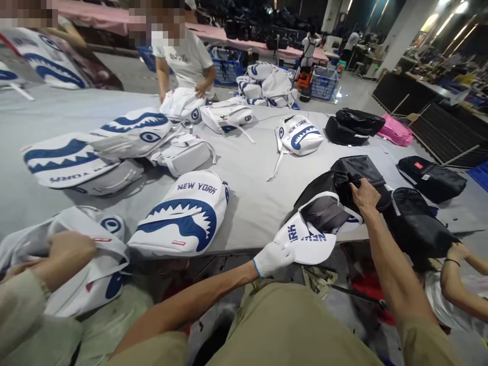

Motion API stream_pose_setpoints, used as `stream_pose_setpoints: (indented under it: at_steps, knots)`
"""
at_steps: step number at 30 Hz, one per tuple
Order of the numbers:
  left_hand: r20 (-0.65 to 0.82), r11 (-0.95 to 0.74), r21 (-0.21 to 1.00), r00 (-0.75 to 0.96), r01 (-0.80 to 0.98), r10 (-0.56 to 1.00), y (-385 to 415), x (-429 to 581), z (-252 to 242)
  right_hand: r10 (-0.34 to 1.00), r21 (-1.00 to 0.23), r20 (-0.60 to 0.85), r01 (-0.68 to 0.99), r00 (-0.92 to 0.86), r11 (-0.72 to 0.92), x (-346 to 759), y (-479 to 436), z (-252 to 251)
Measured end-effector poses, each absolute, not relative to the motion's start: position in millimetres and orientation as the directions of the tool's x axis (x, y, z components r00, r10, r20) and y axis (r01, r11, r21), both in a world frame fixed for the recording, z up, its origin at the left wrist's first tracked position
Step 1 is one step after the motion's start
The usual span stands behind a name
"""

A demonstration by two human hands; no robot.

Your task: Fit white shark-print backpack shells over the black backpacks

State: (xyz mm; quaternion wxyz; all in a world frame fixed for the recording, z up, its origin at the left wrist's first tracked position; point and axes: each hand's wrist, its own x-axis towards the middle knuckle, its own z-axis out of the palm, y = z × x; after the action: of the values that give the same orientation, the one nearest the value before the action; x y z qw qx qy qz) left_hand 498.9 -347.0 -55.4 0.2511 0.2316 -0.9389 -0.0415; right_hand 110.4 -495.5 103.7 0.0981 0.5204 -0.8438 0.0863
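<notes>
1. Left hand, in a white knit glove with a blue cuff, closed on the near edge of a white backpack hanging partly off the table's near edge; fingers pinched together on the fabric, seemingly to keep it from sliding off.
2. Right hand, bare, pressed down and clamped on the black lining turned out of the same bag; fingers curled into the cloth, thumb hidden, so exact hold hard to tell.
3. Backpack lying at the near right of the grey table, inside out in part: white shell with blue lettering upside down toward the wearer, grey and black lining spilling out to the far right. Probably held at two ends to stretch it flat.
4. Just left of it, a finished white backpack with a blue shark mouth and "NEW YORK" print, lying flat, apart from the held bag.
5. More shark-print bags stacked at the far left, another single one near the table's middle far side.
6. Black bags and a pink one grouped at the right, well apart from the white ones, apparently sorted by colour.
7. At the near left, another person's hand gripping a white bag; across the table, a person in a white shirt bent over another.
</notes>
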Motion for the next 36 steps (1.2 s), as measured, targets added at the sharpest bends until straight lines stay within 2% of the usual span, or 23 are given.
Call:
stream_pose_setpoints:
  at_steps: [2,4,9,11,13,17,19,21,25,28,30,32,33,36]
  knots:
    - [0.480,0.910,0.007,-0.797,-0.414,-0.366,-344.3,508.5,-70.4,-0.872,-0.024,0.253,-0.904,-0.419,0.427,112.4,-498.7,105.2]
    - [0.461,0.891,-0.059,-0.804,-0.451,-0.376,-342.8,508.9,-80.6,-0.880,-0.005,0.242,-0.907,-0.409,0.420,117.3,-504.0,109.2]
    - [0.287,0.726,0.218,-0.668,-0.653,-0.687,-353.0,493.1,-68.6,-0.903,0.040,0.200,-0.918,-0.380,0.395,149.9,-509.6,127.5]
    - [0.288,0.680,0.264,-0.617,-0.684,-0.733,-363.5,479.8,-44.3,-0.923,0.055,0.197,-0.936,-0.332,0.348,171.8,-503.3,133.1]
    - [0.357,0.741,0.227,-0.654,-0.632,-0.667,-373.9,459.8,-12.7,-0.941,0.066,0.217,-0.958,-0.260,0.280,195.6,-494.7,133.8]
    - [0.527,0.876,0.025,-0.738,-0.482,-0.421,-370.1,412.2,29.4,-0.939,0.075,0.301,-0.977,-0.166,0.197,225.0,-484.0,122.3]
    - [0.576,0.900,-0.050,-0.749,-0.432,-0.328,-351.8,400.3,15.7,-0.932,0.071,0.328,-0.980,-0.153,0.186,220.9,-483.4,115.3]
    - [0.641,0.904,-0.100,-0.722,-0.415,-0.260,-331.2,404.8,-24.7,-0.923,0.056,0.342,-0.977,-0.175,0.206,205.3,-484.9,110.6]
    - [0.709,0.898,-0.072,-0.656,-0.433,-0.259,-320.5,448.9,-131.2,-0.901,-0.011,0.352,-0.963,-0.254,0.268,170.5,-485.8,106.5]
    - [0.560,0.933,-0.045,-0.782,-0.358,-0.273,-339.0,471.6,-167.8,-0.887,-0.029,0.389,-0.966,-0.248,0.257,168.4,-478.0,103.3]
    - [0.340,0.944,0.045,-0.883,-0.328,-0.323,-347.3,470.9,-156.9,-0.877,-0.036,0.423,-0.971,-0.229,0.236,177.1,-469.8,99.7]
    - [0.080,0.920,0.192,-0.929,-0.341,-0.361,-346.8,461.8,-122.2,-0.865,-0.053,0.464,-0.981,-0.192,0.189,186.5,-461.2,95.8]
    - [-0.042,0.903,0.275,-0.943,-0.330,-0.332,-344.7,455.7,-99.0,-0.858,-0.068,0.485,-0.986,-0.168,0.155,190.0,-457.1,94.3]
    - [-0.220,0.797,0.478,-0.928,-0.370,-0.300,-345.8,433.2,-24.2,-0.828,-0.142,0.554,-0.990,-0.086,0.009,195.4,-445.7,92.8]
